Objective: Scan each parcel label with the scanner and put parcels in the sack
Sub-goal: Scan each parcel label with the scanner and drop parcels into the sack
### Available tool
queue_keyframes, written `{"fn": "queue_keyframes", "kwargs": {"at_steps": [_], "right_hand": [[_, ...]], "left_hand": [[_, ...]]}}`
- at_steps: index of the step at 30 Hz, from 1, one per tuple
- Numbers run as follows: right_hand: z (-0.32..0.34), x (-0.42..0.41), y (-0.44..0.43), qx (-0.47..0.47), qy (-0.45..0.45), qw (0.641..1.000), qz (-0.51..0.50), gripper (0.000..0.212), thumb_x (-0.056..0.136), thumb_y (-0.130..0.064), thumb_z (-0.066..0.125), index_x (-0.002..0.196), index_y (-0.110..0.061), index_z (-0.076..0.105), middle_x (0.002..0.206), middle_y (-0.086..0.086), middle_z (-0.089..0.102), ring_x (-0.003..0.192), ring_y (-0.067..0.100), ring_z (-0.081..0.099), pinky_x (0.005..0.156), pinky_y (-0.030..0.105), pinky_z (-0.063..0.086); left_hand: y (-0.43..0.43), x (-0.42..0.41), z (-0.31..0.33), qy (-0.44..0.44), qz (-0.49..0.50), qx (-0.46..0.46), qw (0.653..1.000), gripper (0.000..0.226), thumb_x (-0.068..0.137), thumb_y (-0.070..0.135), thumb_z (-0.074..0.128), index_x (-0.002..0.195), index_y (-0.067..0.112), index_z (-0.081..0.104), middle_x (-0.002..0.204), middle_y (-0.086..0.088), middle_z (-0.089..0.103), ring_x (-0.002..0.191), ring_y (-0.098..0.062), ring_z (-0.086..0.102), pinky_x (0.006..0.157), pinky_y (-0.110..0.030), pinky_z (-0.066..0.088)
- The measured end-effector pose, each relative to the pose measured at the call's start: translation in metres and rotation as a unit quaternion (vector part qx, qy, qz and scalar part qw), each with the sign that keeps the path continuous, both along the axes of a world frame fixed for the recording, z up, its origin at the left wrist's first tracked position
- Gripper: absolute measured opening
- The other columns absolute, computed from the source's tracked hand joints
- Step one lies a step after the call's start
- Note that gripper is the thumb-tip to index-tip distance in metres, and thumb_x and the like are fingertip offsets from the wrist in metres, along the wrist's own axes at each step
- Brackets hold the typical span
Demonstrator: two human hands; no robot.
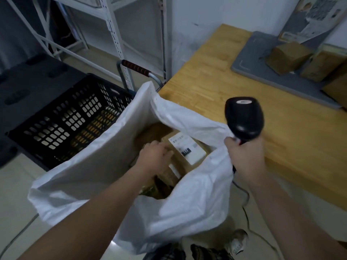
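Parcel [185, 152], a small cardboard box with white label [185, 147] upward, lies inside the open white sack [105, 166] atop other boxes; probably light and stiff, corners crushable, best taken across opposite side edges; left grip [154, 156] curls its fingers over the box's near left edge; right grip [246, 156], beside the table [206, 81], clasps the scanner [244, 117] handle and pinches the sack rim.

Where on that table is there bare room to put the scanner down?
The wooden table is bare between the rim of the sack and the grey mat, just beyond the scanner in the right hand. The mat's right part is crowded with brown parcels. Inside the sack is tight: a labelled parcel, others, and the left hand.
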State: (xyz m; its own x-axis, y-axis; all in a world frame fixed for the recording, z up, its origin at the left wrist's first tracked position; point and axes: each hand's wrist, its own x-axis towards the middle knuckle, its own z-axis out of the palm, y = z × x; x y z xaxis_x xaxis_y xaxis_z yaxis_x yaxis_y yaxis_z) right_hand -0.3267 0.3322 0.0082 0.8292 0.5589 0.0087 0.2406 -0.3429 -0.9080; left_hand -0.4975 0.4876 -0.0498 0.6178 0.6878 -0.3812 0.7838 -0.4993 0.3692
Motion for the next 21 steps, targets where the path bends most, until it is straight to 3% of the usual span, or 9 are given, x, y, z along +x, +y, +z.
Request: {"fn": "queue_keyframes", "kwargs": {"at_steps": [5, 7, 10, 12, 16, 21], "right_hand": [[-0.026, -0.011, -0.034, -0.121, 0.039, 0.992, 0.016, 0.041, 0.081, 0.003, 0.063, 0.061, -0.022, 0.038, 0.051, -0.001, 0.043, 0.044, 0.007, 0.043, 0.047, 0.022, 0.030], [-0.029, -0.005, -0.036, -0.104, 0.035, 0.994, 0.011, 0.040, 0.079, 0.005, 0.061, 0.059, -0.018, 0.036, 0.050, -0.001, 0.039, 0.041, 0.006, 0.041, 0.045, 0.019, 0.030], [-0.029, -0.004, -0.035, -0.099, 0.030, 0.994, 0.018, 0.041, 0.078, 0.006, 0.061, 0.061, -0.020, 0.035, 0.051, -0.003, 0.039, 0.040, 0.004, 0.041, 0.040, 0.011, 0.027], [-0.041, -0.004, -0.041, -0.138, 0.036, 0.989, 0.042, 0.045, 0.078, 0.004, 0.064, 0.063, -0.025, 0.033, 0.052, -0.005, 0.042, 0.048, 0.005, 0.042, 0.046, 0.021, 0.031], [-0.063, -0.007, -0.051, -0.180, 0.077, 0.979, 0.062, 0.044, 0.078, 0.003, 0.064, 0.061, -0.024, 0.034, 0.041, -0.008, 0.045, 0.046, 0.012, 0.045, 0.049, 0.021, 0.032], [-0.069, 0.020, -0.063, -0.203, 0.110, 0.970, 0.071, 0.029, 0.079, -0.003, 0.062, 0.067, -0.022, 0.043, 0.061, 0.006, 0.060, 0.064, 0.027, 0.062, 0.063, 0.036, 0.051]], "left_hand": [[-0.015, 0.025, -0.002, 0.001, -0.035, -0.017, 0.999, 0.039, 0.096, 0.045, 0.046, 0.121, 0.018, 0.060, 0.127, -0.008, 0.056, 0.114, -0.029, 0.050, 0.095, -0.044, 0.045], [-0.019, 0.032, -0.003, -0.013, -0.033, -0.026, 0.999, 0.044, 0.096, 0.045, 0.047, 0.129, 0.017, 0.057, 0.132, -0.006, 0.055, 0.118, -0.028, 0.050, 0.097, -0.044, 0.045], [-0.027, 0.043, 0.000, -0.028, -0.043, -0.026, 0.998, 0.046, 0.097, 0.045, 0.047, 0.131, 0.015, 0.055, 0.127, -0.004, 0.058, 0.107, -0.023, 0.060, 0.089, -0.037, 0.051], [-0.032, 0.052, 0.004, -0.019, -0.056, -0.017, 0.998, 0.047, 0.098, 0.046, 0.046, 0.132, 0.014, 0.053, 0.128, -0.006, 0.056, 0.109, -0.024, 0.058, 0.087, -0.038, 0.052], [-0.038, 0.066, 0.010, -0.024, -0.068, -0.002, 0.997, 0.048, 0.098, 0.046, 0.046, 0.134, 0.015, 0.052, 0.130, -0.009, 0.054, 0.116, -0.028, 0.052, 0.095, -0.043, 0.048], [-0.051, 0.091, 0.021, -0.034, -0.080, 0.010, 0.996, 0.046, 0.099, 0.042, 0.047, 0.134, 0.014, 0.052, 0.132, -0.009, 0.053, 0.116, -0.027, 0.053, 0.097, -0.041, 0.046]]}}
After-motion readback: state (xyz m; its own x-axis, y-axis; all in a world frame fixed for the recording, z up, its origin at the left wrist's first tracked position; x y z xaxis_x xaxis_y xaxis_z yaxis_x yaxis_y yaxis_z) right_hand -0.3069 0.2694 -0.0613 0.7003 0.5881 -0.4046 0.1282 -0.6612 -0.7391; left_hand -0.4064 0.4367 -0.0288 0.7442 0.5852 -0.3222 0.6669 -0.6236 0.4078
